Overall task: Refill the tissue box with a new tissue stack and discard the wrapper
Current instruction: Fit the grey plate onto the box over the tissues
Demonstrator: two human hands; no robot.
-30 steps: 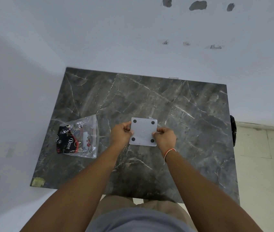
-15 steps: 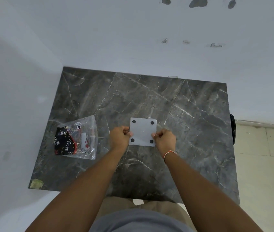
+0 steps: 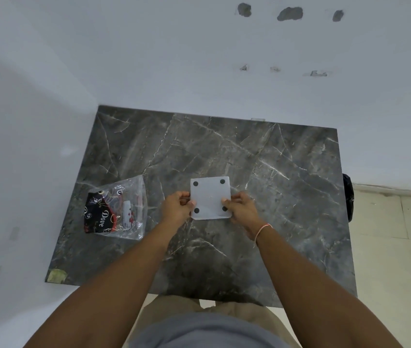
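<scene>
Both hands, left hand (image 3: 177, 206) and right hand (image 3: 240, 208), pinch the frosted square tissue box (image 3: 210, 197) mid-table (image 3: 287, 172); grip unchanged; crinkly clear wrapper (image 3: 116, 209) near left edge.

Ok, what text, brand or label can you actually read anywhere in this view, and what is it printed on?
"Dove": white lettering on the dark pack inside the clear plastic bag on the table.
Small white label beside it in the bag: print too small to read.
White square box, four dark dots: no readable text.
</scene>
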